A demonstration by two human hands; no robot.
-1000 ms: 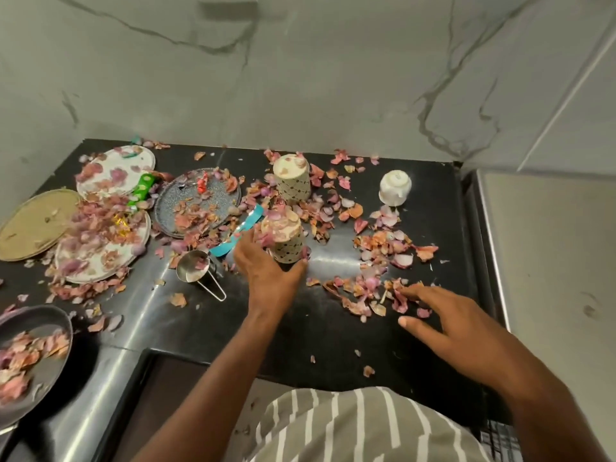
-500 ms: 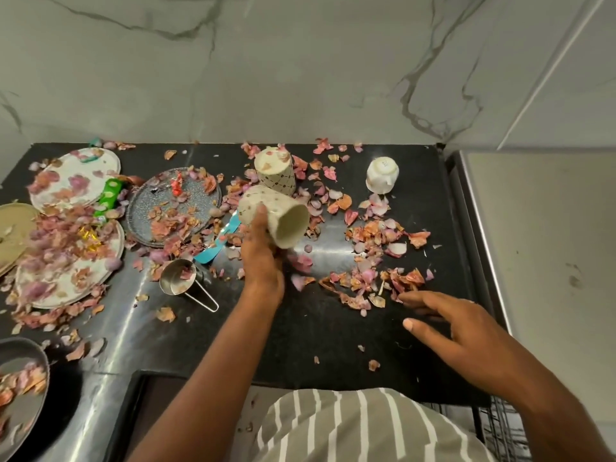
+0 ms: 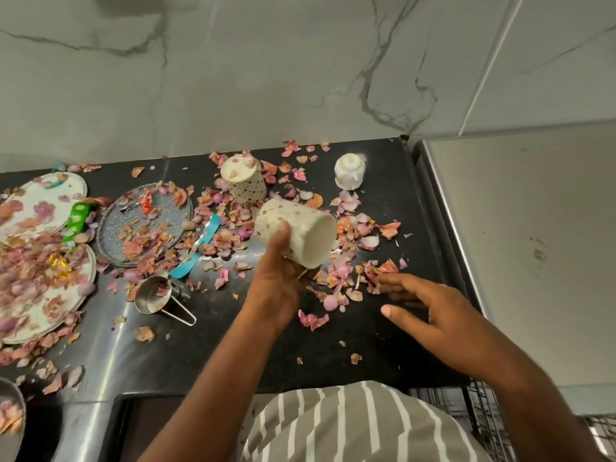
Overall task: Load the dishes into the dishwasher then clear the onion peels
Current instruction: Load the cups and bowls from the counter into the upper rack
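A patterned cup (image 3: 295,235) is held by the left hand (image 3: 278,288) at the centre of the frame, the thumb and fingers curled round its wall. The cup is tilted on its side, with the open mouth turned to the lower right, and it is lifted off the worktop (image 3: 213,358). One second ago the same cup was standing upright among the peels with some peels on it; half a second ago it was already tipped, and now it is raised a little more and brought nearer to the person.

The right hand (image 3: 430,311) is kept low over the worktop at the right, fingers spread and straight, nothing held; its fingertips are just beside the onion peels (image 3: 340,278). Its place is almost the same as before.

A second patterned cup (image 3: 245,181) is seen behind, upside down, and a white cup (image 3: 350,171) is at the upper right, also inverted. Plates (image 3: 40,201) covered with peels and a steel measuring cup (image 3: 155,295) lie at the left, not moved.
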